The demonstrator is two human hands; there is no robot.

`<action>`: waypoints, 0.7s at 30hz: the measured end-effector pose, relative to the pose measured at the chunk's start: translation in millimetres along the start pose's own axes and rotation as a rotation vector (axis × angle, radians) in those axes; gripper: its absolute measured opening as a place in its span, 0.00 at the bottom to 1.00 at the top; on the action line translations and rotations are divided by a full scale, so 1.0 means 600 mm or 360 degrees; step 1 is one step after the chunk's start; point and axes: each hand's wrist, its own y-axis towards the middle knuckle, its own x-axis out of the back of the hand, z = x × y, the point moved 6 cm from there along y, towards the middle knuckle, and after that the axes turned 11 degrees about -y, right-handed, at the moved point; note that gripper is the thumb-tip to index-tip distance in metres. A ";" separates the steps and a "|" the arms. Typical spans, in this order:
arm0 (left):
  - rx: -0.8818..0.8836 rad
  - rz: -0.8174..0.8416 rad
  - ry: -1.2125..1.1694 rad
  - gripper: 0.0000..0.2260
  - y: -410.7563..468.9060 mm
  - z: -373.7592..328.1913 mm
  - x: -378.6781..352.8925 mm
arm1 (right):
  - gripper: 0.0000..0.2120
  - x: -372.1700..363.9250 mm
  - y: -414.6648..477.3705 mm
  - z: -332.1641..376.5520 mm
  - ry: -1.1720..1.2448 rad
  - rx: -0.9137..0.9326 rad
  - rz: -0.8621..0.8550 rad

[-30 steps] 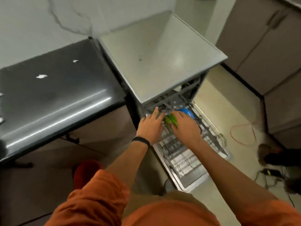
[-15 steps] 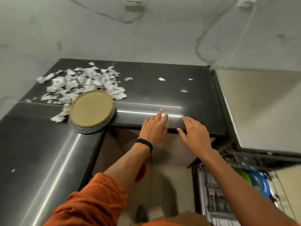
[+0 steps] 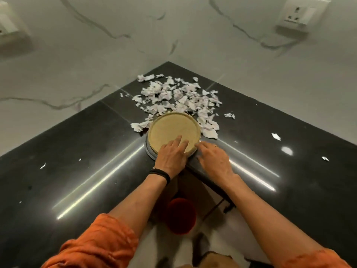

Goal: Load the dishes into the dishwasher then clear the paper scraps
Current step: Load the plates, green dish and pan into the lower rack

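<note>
A person in orange sleeves reaches with both hands for the plates at the inner corner of an L-shaped black counter [image 3: 77, 151]. The tan plate [image 3: 173, 128] lies flat on a grey plate [image 3: 149, 150], which shows only as a sliver at the near left. How many more lie beneath cannot be told. The stack sits straight ahead of the hands, its near rim at the counter's corner edge. Being round, it offers no long axis, so any grip has to come at that near rim.

The left hand [image 3: 171, 154] is farther onto the stack. It lies palm down on the tan plate's near part, its fingers [image 3: 178, 142] close together and almost straight, pointing far; the thumb is hidden. The right hand [image 3: 213, 157] sits just beside it, knuckles up and fingers bent, with the tips at the near right rim. Whether they pinch the rim or merely touch it cannot be told.

Paper scraps [image 3: 173, 95] are heaped just beyond the stack on its far and right sides, some against the rim, with strays scattered left and right. A red bin [image 3: 180, 215] stands on the floor between the forearms. The dishwasher is out of view.

The plates look to be the step in hand, with the scraps left for after. Drawing the stack toward the near edge could drag loose paper off with it.
</note>
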 end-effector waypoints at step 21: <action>0.0245 0.0100 0.0095 0.27 0.028 0.042 -0.062 | 0.09 -0.072 0.091 -0.017 -0.0419 0.1040 0.0155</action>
